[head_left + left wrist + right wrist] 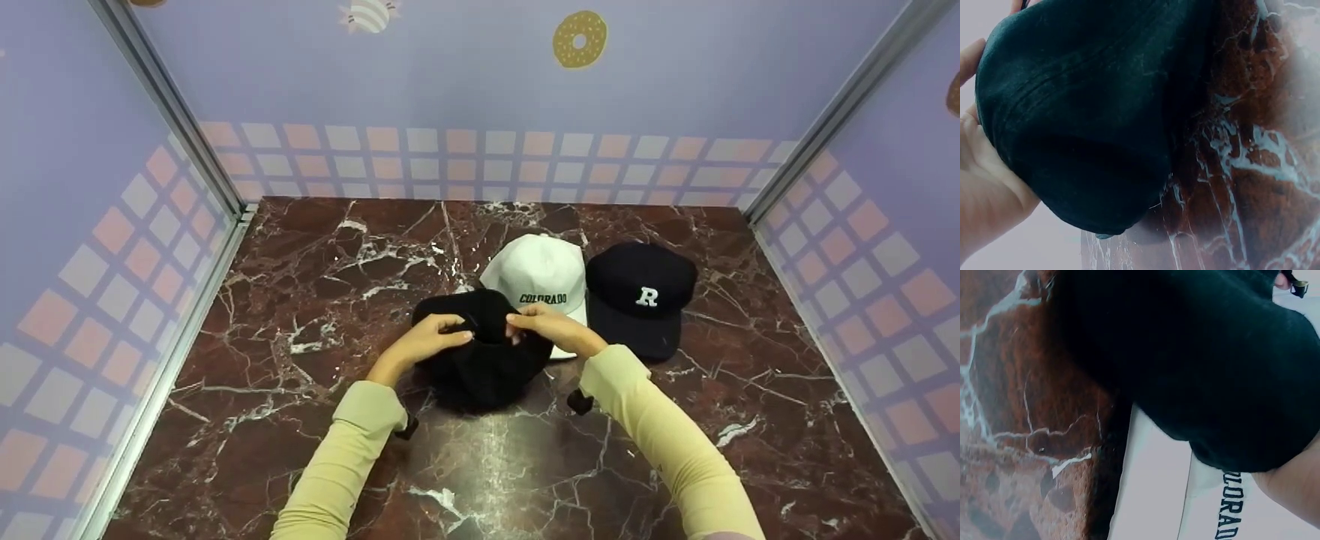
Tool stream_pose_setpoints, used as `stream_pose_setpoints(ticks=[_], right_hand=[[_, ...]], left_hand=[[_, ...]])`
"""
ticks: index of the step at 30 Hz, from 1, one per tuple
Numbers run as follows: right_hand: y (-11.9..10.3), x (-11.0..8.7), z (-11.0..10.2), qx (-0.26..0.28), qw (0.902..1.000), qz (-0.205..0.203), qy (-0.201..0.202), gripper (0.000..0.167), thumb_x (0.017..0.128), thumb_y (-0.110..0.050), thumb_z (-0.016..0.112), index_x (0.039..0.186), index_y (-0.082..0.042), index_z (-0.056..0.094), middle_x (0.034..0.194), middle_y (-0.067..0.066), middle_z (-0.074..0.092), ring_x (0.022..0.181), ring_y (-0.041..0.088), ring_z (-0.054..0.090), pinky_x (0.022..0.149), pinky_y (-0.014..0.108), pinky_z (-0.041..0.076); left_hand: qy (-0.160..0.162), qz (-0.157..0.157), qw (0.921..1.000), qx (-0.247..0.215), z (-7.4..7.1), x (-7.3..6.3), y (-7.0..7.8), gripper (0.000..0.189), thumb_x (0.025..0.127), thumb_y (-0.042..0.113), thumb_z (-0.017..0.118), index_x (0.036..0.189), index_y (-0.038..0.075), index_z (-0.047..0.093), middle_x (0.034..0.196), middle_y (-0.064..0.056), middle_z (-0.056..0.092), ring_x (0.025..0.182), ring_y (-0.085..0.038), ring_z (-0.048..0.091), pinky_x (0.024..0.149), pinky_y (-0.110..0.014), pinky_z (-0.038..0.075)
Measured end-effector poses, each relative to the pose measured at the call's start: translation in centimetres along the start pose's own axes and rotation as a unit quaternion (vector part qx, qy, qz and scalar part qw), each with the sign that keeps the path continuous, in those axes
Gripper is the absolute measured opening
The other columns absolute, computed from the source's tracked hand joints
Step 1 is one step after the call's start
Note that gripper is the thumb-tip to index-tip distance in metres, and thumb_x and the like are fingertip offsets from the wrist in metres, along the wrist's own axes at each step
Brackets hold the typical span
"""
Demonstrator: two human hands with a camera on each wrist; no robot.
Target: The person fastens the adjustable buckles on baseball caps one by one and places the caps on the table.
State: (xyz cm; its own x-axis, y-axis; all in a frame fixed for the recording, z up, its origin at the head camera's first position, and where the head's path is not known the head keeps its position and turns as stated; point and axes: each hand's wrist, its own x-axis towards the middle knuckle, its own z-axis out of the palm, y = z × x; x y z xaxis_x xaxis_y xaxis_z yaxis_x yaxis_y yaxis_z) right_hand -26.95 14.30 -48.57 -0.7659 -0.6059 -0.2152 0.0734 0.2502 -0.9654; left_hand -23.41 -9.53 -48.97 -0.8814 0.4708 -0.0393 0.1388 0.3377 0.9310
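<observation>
Both hands hold a black baseball cap [487,375] above the marbled tabletop, in the middle of the head view. My left hand [426,341] grips its left side, with thumb and fingers at the edge of the back opening. Across that opening, my right hand [553,325] pinches the other edge. Dark cap fabric [1084,112] fills much of the left wrist view, the palm against its side. In the right wrist view the cap overlaps a white cap [1157,478], and most of the right hand is hidden behind the fabric.
The white cap lettered COLORADO [536,266] lies just behind the held one. To its right sits a dark cap with a white R [637,274], brim toward me. Lilac walls [465,90] with metal corner posts enclose the reddish marbled tabletop [315,262] on three sides.
</observation>
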Motion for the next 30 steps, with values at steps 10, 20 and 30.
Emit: stream_pose_setpoints(ticks=[10,20,30], right_hand=[[-0.3,-0.1,0.3,0.021,0.9992,-0.024,-0.023,0.021,0.09,-0.012,0.047,0.074,-0.007,0.06,0.059,-0.006,0.06,0.063,0.007,0.057,0.069,0.02,0.041],[-0.4,-0.1,0.6,0.011,0.9979,-0.032,-0.056,0.019,0.089,-0.009,0.048,0.075,-0.006,0.061,0.06,-0.005,0.063,0.062,0.007,0.059,0.068,0.019,0.044],[-1.0,-0.2,1.0,0.002,0.9948,-0.032,-0.097,0.025,0.09,-0.011,0.046,0.082,0.008,0.059,0.069,-0.003,0.065,0.068,0.01,0.061,0.068,0.022,0.047]], left_hand=[[0.011,-0.018,0.9986,0.048,0.4,0.2,0.3,0.027,0.084,0.027,0.057,0.096,0.003,0.061,0.087,-0.005,0.06,0.074,-0.008,0.051,0.071,-0.023,0.042],[0.073,0.0,0.9941,0.08,1.3,0.5,1.8,0.044,0.08,0.031,0.062,0.112,0.001,0.055,0.091,-0.011,0.064,0.078,-0.02,0.059,0.068,-0.026,0.046],[0.128,0.05,0.9903,-0.016,2.9,1.4,3.0,0.036,0.078,0.016,0.065,0.109,-0.001,0.054,0.095,-0.017,0.065,0.081,-0.02,0.061,0.074,-0.026,0.047]])
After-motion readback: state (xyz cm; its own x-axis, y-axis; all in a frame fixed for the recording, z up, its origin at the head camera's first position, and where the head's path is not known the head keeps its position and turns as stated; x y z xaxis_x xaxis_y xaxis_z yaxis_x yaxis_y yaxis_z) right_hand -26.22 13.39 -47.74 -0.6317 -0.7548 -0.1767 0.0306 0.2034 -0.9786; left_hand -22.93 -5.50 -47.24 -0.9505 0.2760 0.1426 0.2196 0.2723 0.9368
